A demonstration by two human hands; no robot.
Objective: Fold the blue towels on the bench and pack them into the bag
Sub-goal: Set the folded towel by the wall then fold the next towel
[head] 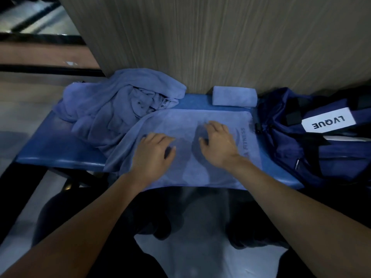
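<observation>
Blue padded bench [60, 145] against wood-grain wall [220, 47], towel [180, 121] spread flat

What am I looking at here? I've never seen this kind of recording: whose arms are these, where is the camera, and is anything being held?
There is no machine: a person wears one camera on the head, looking down at their own arms. The left hand and right hand rest with fingers spread on a spread towel on the blue bench, pressing rather than gripping. A crumpled towel pile lies to the left, a folded towel sits by the wall, and a navy bag is on the right.
</observation>
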